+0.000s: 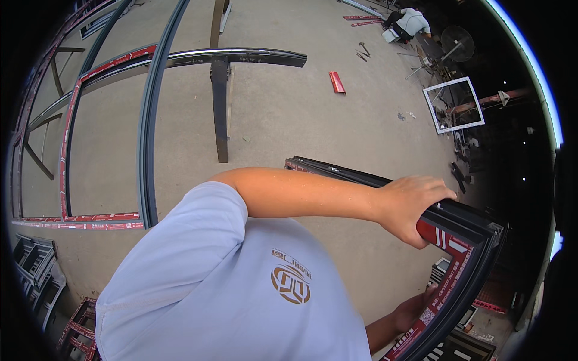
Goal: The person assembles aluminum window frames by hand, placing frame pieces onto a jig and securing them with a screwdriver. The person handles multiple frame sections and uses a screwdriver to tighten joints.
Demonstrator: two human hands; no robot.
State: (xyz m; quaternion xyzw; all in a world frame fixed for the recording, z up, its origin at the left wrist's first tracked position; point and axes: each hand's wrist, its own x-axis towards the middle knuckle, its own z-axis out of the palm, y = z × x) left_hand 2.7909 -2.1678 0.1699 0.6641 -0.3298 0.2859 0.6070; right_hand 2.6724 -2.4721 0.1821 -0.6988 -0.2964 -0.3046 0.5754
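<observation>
Hands first: my left hand (415,207) is curled over the upper rail of the dark window frame (475,240), fingers wrapped down across its outer edge near the mitred corner, so it is closed on that rail; my right hand (412,310) sits lower, against the inner face of the frame's descending side with its red-and-white protective tape, and although it touches the profile I cannot tell how far its fingers are closed, since the frame and my shirt hide most of it; the frame itself stands off the concrete floor (289,114), its corner out at my right, its top rail running back toward my chest. To carry this well, I judge that I should keep the upper grip clear of the corner joint, where a twist could strain the mitre, and let the lower hand bear the weight flat against the profile rather than pinching the taped face; the piece is long and will swing, so I would keep it close to my body; other frames (108,138) lie flat on the floor by its left edge, and a white-edged panel (453,103) rests toward the far right.
</observation>
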